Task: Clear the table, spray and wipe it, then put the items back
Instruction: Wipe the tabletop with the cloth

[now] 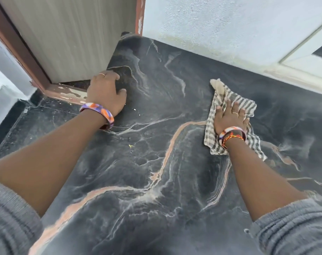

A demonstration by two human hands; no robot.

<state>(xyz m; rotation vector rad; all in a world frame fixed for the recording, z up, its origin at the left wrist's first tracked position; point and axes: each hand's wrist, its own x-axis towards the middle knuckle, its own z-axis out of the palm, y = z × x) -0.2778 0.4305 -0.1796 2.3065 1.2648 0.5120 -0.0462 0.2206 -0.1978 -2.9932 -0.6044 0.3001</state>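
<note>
Our right hand (230,117) sits right of centre in the frame, palm down, fingers straight and spread, pressing flat on the checked cloth (235,126); nothing gripped, just weight on top. Cloth is crumpled, grey-and-cream checks, one cream corner bunched up toward the top of the frame, the rest spilling out below our wrist. Our left hand (106,92) is left of centre, fingers loosely bent, fingertips and palm resting on the bare tabletop (156,162), holding nothing. The two hands are well apart. Each wrist carries a bangle: the left bangle (99,113) is purple, orange and white; the right bangle (232,134) has similar colours with a red-orange thread beside it. A thin ring shows on a finger of each hand. Grey sleeves (294,227) are pushed up at the lower corners of the frame. Tabletop is dark marble with pale and pinkish veins running across it, plus a few small light specks near the left hand. Upper left: a grey-grained door panel (68,34) in a chipped reddish-brown frame (18,50). Upper right: white rough plaster wall (221,24) meeting the tabletop edge.
</note>
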